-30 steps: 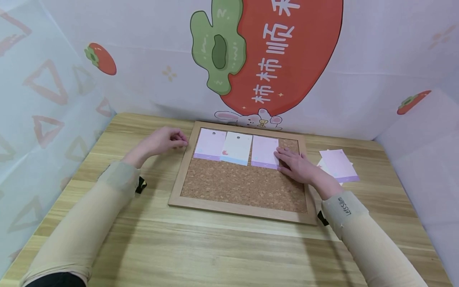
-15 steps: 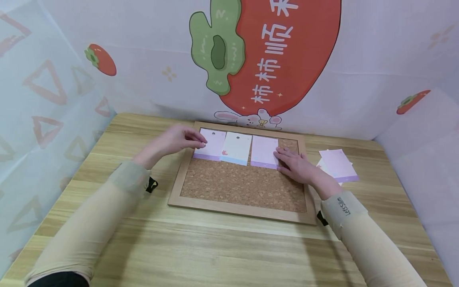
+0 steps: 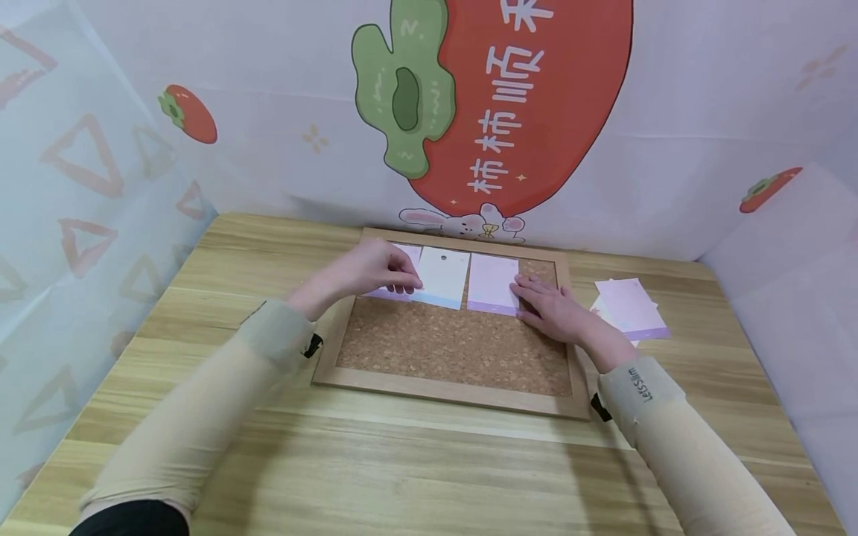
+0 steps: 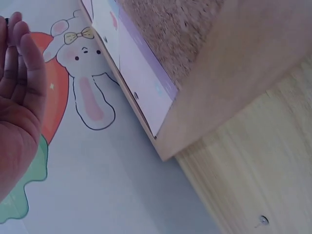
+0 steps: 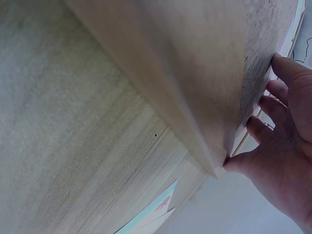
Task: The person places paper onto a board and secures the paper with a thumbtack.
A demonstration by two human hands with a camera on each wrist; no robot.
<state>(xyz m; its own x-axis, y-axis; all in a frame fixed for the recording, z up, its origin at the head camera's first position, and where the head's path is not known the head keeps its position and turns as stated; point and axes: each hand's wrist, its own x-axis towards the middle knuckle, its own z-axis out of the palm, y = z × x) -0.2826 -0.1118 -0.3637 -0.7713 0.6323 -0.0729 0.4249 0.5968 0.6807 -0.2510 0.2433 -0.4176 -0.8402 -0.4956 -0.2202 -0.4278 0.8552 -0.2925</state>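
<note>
Our left grip [image 3: 377, 269] pinches what looks like a pin [image 4: 7, 21], left of the row's third card [image 3: 492, 281]. That card lies on the corkboard [image 3: 442, 346], its long side seemingly running away from us; our right grip [image 3: 551, 307], nearer, spreads its fingers against the right edge.

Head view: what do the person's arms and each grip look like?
Left: a long beige fabric sleeve with a greyish left cuff. Right: a matching beige sleeve, its greyish right cuff printed "LetsSlim" in dark letters. A small black tab pokes out beside each cuff. The left grip and right grip are bare.
</note>
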